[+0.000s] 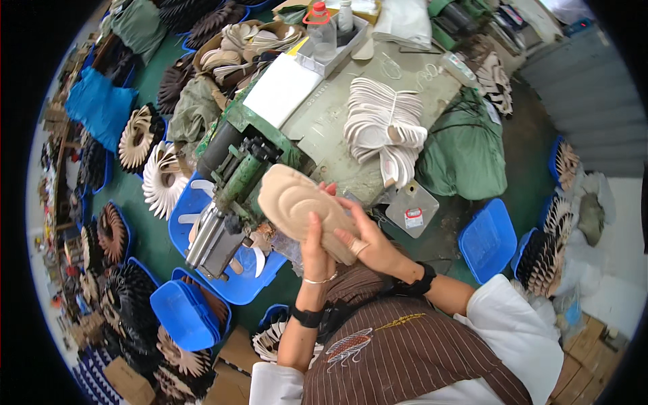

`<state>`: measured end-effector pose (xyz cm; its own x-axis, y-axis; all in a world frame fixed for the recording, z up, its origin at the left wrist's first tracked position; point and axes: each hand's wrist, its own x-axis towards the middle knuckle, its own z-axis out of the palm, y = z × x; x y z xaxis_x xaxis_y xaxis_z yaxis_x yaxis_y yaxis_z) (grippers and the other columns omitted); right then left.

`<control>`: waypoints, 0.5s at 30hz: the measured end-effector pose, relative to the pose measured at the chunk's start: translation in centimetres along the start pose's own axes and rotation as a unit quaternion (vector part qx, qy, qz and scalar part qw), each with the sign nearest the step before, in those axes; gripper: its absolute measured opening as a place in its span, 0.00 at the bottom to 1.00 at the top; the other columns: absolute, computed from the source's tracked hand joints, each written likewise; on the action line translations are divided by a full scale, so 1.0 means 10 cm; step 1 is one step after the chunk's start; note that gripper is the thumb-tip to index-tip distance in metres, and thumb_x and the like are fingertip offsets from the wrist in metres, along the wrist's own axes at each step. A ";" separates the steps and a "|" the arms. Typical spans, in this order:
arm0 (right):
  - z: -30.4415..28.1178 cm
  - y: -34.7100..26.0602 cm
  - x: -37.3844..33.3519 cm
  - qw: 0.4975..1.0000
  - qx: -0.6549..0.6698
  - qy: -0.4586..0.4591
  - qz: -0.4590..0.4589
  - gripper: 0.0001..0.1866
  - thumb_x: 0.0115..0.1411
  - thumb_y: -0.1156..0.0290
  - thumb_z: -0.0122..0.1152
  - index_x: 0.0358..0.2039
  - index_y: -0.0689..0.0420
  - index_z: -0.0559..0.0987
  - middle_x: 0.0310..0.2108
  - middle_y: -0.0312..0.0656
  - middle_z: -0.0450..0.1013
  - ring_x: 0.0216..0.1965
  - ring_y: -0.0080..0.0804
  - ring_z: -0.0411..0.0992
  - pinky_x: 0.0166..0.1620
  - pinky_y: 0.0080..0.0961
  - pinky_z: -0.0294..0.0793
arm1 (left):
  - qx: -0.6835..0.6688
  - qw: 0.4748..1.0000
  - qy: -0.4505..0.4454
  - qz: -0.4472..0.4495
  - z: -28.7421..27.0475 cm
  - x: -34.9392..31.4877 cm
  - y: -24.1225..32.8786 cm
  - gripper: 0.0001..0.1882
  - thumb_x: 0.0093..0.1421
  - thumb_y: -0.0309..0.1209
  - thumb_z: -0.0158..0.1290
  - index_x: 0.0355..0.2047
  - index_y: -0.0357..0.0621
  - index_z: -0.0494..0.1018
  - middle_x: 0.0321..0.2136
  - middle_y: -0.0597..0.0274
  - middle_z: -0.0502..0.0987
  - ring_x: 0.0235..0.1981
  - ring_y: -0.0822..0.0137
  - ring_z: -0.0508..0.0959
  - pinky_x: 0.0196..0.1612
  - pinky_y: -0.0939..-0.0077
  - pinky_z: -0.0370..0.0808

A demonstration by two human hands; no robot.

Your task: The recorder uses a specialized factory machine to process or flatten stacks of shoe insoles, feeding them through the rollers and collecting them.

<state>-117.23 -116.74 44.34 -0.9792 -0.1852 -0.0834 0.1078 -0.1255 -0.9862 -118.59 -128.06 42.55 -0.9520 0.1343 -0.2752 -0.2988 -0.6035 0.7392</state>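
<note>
Both my hands are wrapped round a stack of beige shoe insoles [290, 199], raised in front of my body and tilted to the left. My left hand [315, 251] grips its lower edge, the thumb lying on the top insole. Holding the right side is my right hand [372, 244], with some fingers behind the stack. The top insole has curved, raised ridges. Just left of the stack stands a green machine [241, 177] with a metal roller [206, 239]. Beyond my hands, a tied bundle of whitish insoles [381, 118] lies on the worktable [324, 148].
Under the machine, a blue tub [253, 287] holds offcuts. White sheets [283, 88] and a grey box [331, 64] with a red-capped bottle [322, 34] are on the table. A green sack [466, 148] sits at its right. More blue tubs [487, 239] and insole coils [164, 181] surround me.
</note>
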 end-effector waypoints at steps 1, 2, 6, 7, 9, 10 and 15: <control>-0.25 0.07 0.07 0.999 -0.001 -0.013 0.032 0.22 0.63 0.68 0.51 0.54 0.64 0.62 0.45 0.49 0.71 0.46 0.29 0.68 0.50 0.27 0.67 | 0.008 1.000 0.009 0.001 0.13 0.14 -0.09 0.34 0.64 0.50 0.42 0.62 0.40 0.51 0.57 0.51 0.62 0.58 0.59 0.63 0.59 0.65 0.62; -0.48 0.12 0.14 0.998 -0.002 -0.026 0.063 0.20 0.63 0.68 0.51 0.52 0.65 0.65 0.43 0.47 0.72 0.45 0.27 0.68 0.49 0.26 0.67 | 0.011 1.000 0.007 -0.008 0.26 0.26 -0.18 0.34 0.64 0.50 0.42 0.62 0.40 0.51 0.56 0.51 0.63 0.58 0.59 0.63 0.59 0.65 0.62; -1.18 0.03 0.45 0.989 0.031 -0.045 0.135 0.17 0.62 0.68 0.52 0.48 0.66 0.70 0.39 0.44 0.73 0.42 0.22 0.67 0.47 0.22 0.68 | 0.049 0.999 -0.011 -0.012 0.74 0.71 -0.40 0.35 0.63 0.49 0.44 0.63 0.40 0.50 0.55 0.50 0.65 0.58 0.58 0.63 0.59 0.63 0.62; -1.28 0.02 0.51 0.991 0.066 -0.025 0.109 0.17 0.62 0.67 0.55 0.47 0.66 0.71 0.37 0.43 0.74 0.40 0.22 0.68 0.45 0.22 0.69 | 0.030 0.999 -0.008 -0.016 0.82 0.80 -0.46 0.35 0.63 0.46 0.47 0.63 0.40 0.50 0.55 0.49 0.64 0.59 0.56 0.63 0.59 0.62 0.61; -1.61 0.04 0.63 0.998 0.024 0.011 0.062 0.17 0.61 0.67 0.55 0.46 0.67 0.72 0.36 0.42 0.74 0.40 0.21 0.68 0.44 0.22 0.69 | 0.086 0.995 -0.005 -0.042 0.81 0.92 -0.64 0.34 0.63 0.43 0.48 0.63 0.40 0.50 0.56 0.49 0.64 0.59 0.56 0.62 0.59 0.61 0.61; -1.78 0.04 0.69 0.998 -0.022 0.049 0.013 0.17 0.61 0.67 0.56 0.45 0.67 0.73 0.36 0.41 0.74 0.39 0.21 0.68 0.43 0.22 0.69 | 0.141 0.988 -0.006 -0.067 0.83 1.00 -0.68 0.34 0.63 0.41 0.49 0.63 0.41 0.50 0.56 0.48 0.63 0.59 0.56 0.62 0.59 0.61 0.61; -3.08 -0.17 1.41 0.897 -0.288 0.326 -0.078 0.16 0.59 0.64 0.57 0.42 0.64 0.75 0.36 0.49 0.75 0.35 0.33 0.73 0.41 0.28 0.70 | 0.259 0.960 0.090 -0.058 0.61 1.32 -0.95 0.32 0.59 0.33 0.54 0.60 0.41 0.54 0.55 0.49 0.64 0.56 0.57 0.66 0.55 0.64 0.64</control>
<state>-136.56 -89.16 40.40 -0.8874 0.4240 0.1810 0.0384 0.4591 -0.8875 -128.75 -115.77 35.61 -0.8972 0.0111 -0.4415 -0.4397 -0.1145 0.8908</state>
